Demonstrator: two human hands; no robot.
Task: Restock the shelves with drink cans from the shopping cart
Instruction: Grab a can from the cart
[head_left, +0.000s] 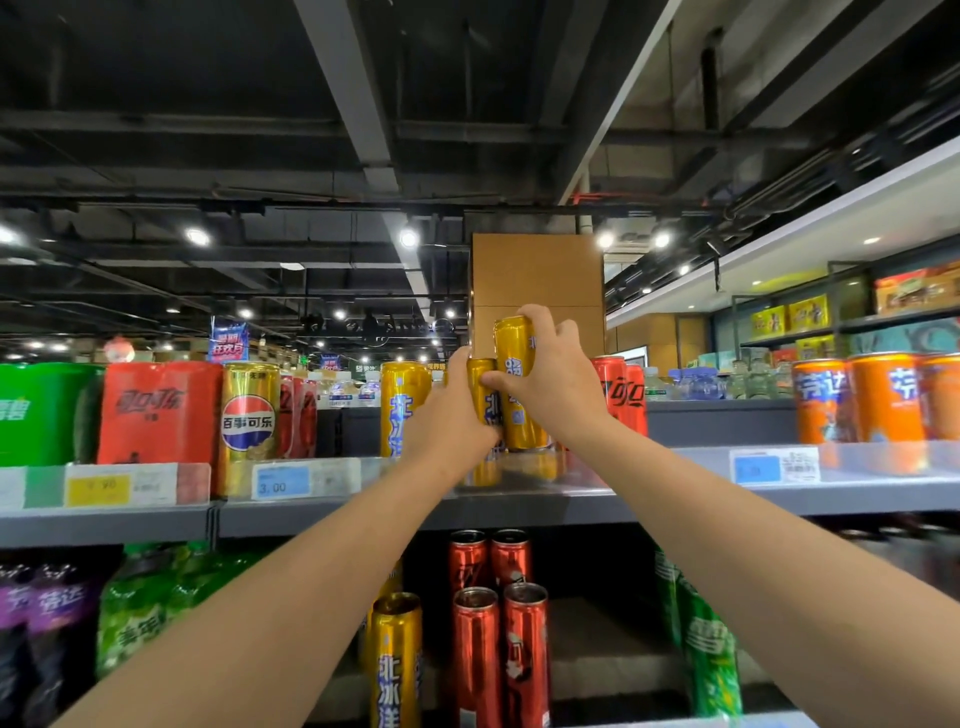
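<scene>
Gold cans (514, 384) half hidden behind left hand (449, 415), right hand (553, 384).

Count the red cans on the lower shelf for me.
4: front-left can, front-right can, back-left can, back-right can. More may be hidden farther back.

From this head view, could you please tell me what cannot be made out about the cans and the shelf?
- Shopping cart: not in the head view at all.
- Left hand: it hides most of the gold can it grips.
- Right hand's taller gold can: whether its base rests on the shelf cannot be told.
- Right blue price tag: print too blurred to read.
- Lower gold can: cut off by the bottom edge.
</scene>
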